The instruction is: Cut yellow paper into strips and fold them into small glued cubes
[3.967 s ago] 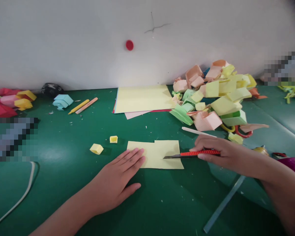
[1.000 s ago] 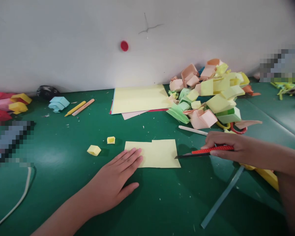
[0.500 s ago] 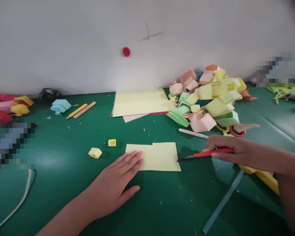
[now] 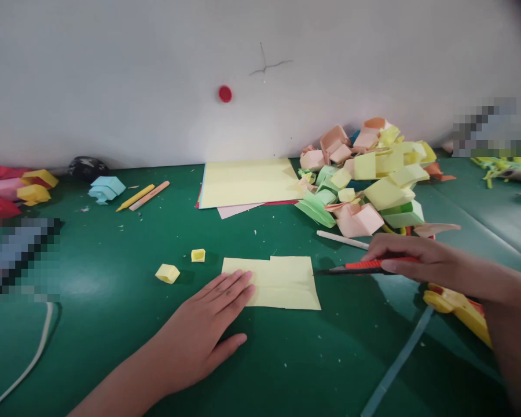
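Observation:
A small pale-yellow sheet of paper (image 4: 282,284) lies on the green table, with a step in its far edge. My left hand (image 4: 212,315) rests flat on the sheet's left part, fingers stretched out. In my right hand (image 4: 408,260) is a red utility knife (image 4: 364,266), its dark blade pointing left, with the tip close to the sheet's right edge. Whether the tip touches the paper I cannot tell. To the left of the sheet sit two little folded yellow paper pieces, a larger one (image 4: 168,273) and a smaller one (image 4: 198,255).
A pile of folded paper pieces (image 4: 373,174) stands at the back right, a white pen (image 4: 341,239) before it. Stacked sheets (image 4: 247,182) lie by the wall. Two markers (image 4: 143,196) and a blue folded piece (image 4: 106,189) are back left. A bluish strip (image 4: 399,362) lies front right.
The knife has moved right, from over the paper's middle to its right edge, and its tip has since shifted slightly away from me. My left hand stays on the sheet. The view shifted slightly.

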`<state>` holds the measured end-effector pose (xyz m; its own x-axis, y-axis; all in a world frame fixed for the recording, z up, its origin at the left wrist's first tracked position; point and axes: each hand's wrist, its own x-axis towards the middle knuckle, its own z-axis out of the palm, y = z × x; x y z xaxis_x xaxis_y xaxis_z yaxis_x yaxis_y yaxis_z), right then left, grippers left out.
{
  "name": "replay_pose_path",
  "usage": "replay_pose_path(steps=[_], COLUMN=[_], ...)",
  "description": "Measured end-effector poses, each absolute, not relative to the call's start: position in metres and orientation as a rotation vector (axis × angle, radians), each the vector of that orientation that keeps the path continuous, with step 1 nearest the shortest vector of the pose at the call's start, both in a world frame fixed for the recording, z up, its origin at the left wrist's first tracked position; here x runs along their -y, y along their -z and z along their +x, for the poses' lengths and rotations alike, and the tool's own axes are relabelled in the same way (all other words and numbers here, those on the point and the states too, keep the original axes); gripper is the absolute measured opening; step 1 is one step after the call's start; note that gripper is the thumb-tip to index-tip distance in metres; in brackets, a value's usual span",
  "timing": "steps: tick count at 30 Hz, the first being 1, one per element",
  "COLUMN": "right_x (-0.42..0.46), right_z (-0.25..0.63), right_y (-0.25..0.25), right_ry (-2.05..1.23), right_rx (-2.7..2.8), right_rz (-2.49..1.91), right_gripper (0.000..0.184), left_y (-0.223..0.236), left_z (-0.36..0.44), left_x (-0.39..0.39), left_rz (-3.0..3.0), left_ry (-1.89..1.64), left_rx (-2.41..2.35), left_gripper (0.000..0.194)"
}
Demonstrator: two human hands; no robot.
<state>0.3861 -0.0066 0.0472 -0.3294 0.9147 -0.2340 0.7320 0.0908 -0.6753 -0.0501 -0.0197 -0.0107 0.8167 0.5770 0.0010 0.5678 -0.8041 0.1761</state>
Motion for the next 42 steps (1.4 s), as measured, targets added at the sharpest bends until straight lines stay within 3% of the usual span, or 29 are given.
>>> replay_pose_path(steps=[18, 36, 42], right_x=[0.007, 0.006, 0.011], right_z=[0.34, 0.326, 0.307], right_y=[-0.032, -0.017, -0.01], right_ry=[-0.855, -0.837, -0.92], right_rx=[2.124, 2.075, 2.215], right_rz=[-1.518, -1.21, -1.097], right_gripper=[0.019, 0.037, 0.043], left_y=[0.005, 0.001, 0.003], left_z=[-0.051, -0.058, -0.058], left_x=[0.018, 0.013, 0.013], left_rz=[2.794, 2.49, 2.598], left_ry=[-0.067, -0.098, -0.154], left_rx=[-0.865, -0.975, -0.896], left_gripper=[0.052, 0.032, 0.044])
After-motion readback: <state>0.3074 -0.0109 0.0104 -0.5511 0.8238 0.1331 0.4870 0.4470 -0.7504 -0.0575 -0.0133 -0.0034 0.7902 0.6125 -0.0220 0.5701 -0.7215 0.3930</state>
